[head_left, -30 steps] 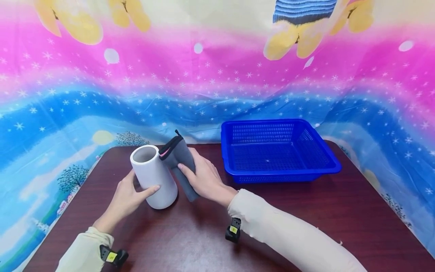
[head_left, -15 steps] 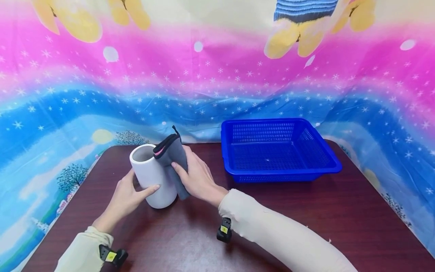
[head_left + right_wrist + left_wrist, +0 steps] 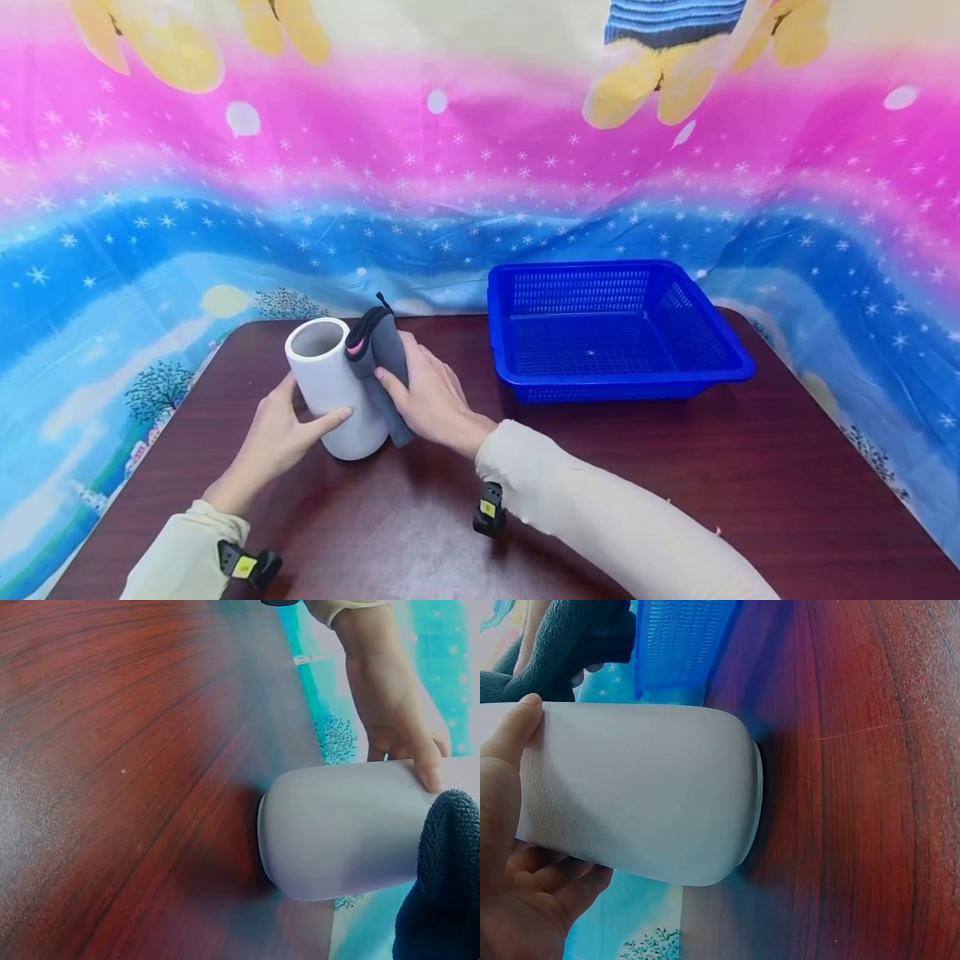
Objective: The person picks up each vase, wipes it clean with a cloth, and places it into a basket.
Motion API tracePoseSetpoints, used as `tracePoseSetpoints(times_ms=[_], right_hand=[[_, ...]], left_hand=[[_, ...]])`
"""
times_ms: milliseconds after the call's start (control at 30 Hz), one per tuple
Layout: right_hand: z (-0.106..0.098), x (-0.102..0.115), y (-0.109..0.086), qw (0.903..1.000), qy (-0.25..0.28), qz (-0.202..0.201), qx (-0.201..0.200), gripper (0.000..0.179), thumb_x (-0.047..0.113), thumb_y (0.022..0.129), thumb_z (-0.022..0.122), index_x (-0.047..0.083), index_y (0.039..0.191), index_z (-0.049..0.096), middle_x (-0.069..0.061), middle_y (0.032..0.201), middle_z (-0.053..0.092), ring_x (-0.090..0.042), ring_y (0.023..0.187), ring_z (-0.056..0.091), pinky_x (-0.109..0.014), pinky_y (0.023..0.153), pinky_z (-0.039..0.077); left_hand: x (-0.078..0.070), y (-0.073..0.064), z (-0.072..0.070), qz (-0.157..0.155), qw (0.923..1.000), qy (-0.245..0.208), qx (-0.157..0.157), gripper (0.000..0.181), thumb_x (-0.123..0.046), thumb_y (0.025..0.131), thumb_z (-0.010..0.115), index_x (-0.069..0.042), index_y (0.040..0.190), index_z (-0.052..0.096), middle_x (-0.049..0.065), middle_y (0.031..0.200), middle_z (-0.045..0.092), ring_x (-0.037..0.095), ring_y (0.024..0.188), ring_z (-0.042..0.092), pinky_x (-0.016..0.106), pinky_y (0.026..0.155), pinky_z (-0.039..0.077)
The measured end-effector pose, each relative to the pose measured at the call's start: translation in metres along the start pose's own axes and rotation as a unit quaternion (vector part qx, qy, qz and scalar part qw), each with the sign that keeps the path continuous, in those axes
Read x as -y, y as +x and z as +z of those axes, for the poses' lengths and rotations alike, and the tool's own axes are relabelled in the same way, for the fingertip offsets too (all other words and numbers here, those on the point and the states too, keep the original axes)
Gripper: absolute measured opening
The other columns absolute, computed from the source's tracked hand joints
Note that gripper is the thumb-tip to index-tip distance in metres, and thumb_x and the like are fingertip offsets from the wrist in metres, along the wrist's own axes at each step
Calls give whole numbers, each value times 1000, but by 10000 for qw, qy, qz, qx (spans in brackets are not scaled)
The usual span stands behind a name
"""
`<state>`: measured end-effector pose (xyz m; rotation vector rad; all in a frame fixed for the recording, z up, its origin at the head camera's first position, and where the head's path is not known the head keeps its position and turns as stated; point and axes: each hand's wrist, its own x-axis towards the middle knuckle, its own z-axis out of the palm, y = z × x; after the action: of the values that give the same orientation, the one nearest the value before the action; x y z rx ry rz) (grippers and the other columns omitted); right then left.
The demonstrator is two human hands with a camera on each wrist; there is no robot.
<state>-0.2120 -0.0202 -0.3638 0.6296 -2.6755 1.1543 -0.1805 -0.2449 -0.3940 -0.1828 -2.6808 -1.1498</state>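
A white vase [image 3: 343, 408] with a round open mouth stands on the table, tilted slightly in the head view. My left hand [image 3: 273, 437] grips it from the left, thumb across the front and fingers round the far side. In my right hand [image 3: 433, 396] is a folded dark grey cloth [image 3: 388, 354] with a black edge, a small loop and a bit of pink. The cloth lies against the vase's right side near the rim. The left wrist view shows the vase [image 3: 645, 787] with the fuzzy cloth [image 3: 577, 649] along its upper side. In the right wrist view the cloth [image 3: 442, 892] covers part of the vase.
A blue perforated plastic basket [image 3: 622, 383] sits at the back right of the dark reddish-brown table [image 3: 637, 475]. Behind the table hangs a printed backdrop [image 3: 480, 167] in pink and blue.
My right hand has moved left with the cloth, bringing it onto the vase's side, then shifted it slightly down from the rim. The left hand and the vase have stayed almost still.
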Motion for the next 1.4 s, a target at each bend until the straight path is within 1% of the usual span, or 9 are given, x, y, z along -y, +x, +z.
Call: tracePoseSetpoints(times_ms=[400,733,900,1133,1400], right_hand=[[6,-5,-2,9998,-2,4,183,48,36,101,60,24,145,44,-2,120,68,-17,102,67,-30,79,55],[9,-9,-4,9997,-95,-22,239,47,36,102,59,22,145,45,-2,117,68,-16,100,68,-29,78,55],[9,-10,-5,9994,-106,7,331,46,36,102,59,23,144,45,-1,118,68,-16,100,67,-29,77,55],[8,-12,-8,9988,-246,-18,411,43,37,102,59,24,140,47,-1,113,69,-15,96,67,-27,73,53],[10,-16,-9,9980,-369,-29,518,42,38,102,58,24,140,47,-1,109,69,-16,92,67,-26,70,52]], left_hand=[[1,0,1,11,10000,-8,-24,82,-39,86,81,-6,149,39,24,137,59,42,120,63,60,97,54],[1,-1,1,28,10000,25,-61,81,-38,86,81,-5,147,41,24,135,60,42,119,64,60,96,55],[0,-1,1,41,10000,46,-74,81,-38,85,81,-5,147,41,24,134,61,42,117,64,60,96,55],[0,0,1,45,9999,94,-85,80,-38,86,81,-4,146,42,25,133,61,42,116,65,60,95,55],[-1,-1,1,86,9999,64,-87,78,-37,86,81,-3,145,42,25,134,61,42,118,64,61,96,55]])
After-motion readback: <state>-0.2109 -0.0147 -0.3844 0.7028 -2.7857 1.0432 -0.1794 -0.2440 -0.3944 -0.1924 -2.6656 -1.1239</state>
